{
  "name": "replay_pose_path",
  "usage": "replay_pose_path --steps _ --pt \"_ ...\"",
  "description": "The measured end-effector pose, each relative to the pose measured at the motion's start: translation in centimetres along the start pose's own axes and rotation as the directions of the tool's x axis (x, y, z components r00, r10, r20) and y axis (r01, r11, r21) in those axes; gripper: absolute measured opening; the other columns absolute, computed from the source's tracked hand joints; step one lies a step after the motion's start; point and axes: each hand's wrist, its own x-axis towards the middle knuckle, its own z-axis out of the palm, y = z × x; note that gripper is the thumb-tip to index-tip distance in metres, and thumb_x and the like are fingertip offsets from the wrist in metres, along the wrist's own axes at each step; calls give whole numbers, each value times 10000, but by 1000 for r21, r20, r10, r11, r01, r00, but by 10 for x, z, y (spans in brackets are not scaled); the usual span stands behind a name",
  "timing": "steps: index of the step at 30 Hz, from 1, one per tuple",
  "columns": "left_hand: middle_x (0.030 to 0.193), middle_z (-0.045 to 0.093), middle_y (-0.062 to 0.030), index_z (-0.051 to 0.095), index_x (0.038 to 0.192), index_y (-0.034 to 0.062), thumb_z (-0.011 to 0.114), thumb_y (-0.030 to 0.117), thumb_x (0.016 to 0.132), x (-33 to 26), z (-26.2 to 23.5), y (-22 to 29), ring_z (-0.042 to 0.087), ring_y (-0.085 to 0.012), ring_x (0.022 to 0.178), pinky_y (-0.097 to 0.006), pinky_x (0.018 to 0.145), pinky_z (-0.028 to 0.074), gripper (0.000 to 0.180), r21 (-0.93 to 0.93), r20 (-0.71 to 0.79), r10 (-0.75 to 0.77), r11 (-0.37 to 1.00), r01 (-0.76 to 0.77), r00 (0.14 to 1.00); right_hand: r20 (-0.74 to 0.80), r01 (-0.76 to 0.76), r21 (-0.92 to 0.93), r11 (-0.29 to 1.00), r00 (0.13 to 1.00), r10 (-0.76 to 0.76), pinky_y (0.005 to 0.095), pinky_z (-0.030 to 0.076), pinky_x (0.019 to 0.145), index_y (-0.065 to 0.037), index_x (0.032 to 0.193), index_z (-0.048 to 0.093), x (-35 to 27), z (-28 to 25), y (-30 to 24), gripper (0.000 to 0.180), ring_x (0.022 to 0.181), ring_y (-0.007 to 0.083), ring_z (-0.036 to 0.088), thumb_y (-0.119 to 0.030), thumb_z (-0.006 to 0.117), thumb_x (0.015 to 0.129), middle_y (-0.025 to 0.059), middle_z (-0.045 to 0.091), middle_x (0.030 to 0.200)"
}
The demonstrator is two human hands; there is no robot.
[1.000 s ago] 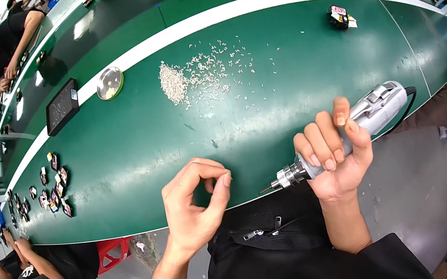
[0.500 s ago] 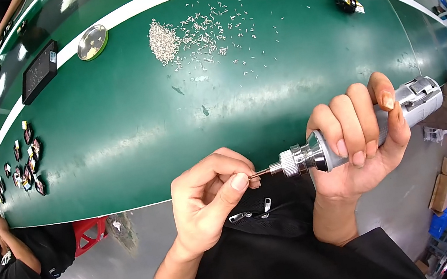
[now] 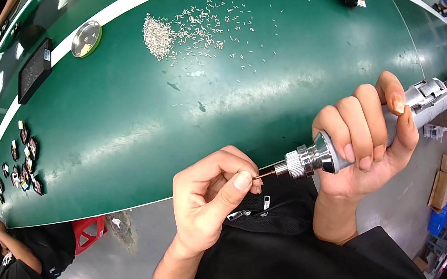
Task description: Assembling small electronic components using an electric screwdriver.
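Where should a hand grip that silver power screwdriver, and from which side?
Around the smooth grey barrel, behind the knurled chuck, coming from the rear end. The right hand wraps it there now; the tool lies level, bit pointing left at the left hand.

One screwdriver (image 3: pixel 356 143), one dish (image 3: pixel 86 39), one tray (image 3: pixel 35 70)

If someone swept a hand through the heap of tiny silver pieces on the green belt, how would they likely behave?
The heap of silver pieces would probably scatter easily: many already lie spread thinly to its right. They look small and light, so likely hard to pinch singly. Being slender and seemingly metal, some might roll or slide on the smooth green belt.
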Motion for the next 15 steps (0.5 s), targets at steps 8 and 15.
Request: replay_pose_path --steps 8,15 --pt "720 592 -99 582 745 -26 641 -75 728 10 7 -4 527 -198 577 -292 536 426 79 794 103 417 512 -327 903 58 -35 -213 976 997 48 292 383 552 -81 1000 468 0 -4 -4 147 471 112 425 -210 415 953 -6 426 589" --pt "723 578 -116 568 776 -40 600 -55 771 12 10 -13 535 -208 612 -290 542 420 35 704 88 297 657 -270 951 -152 4 -49 999 988 -11 274 388 531 -81 968 486 -1 -14 -5 141 435 84 383 -196 406 951 -23 399 549"
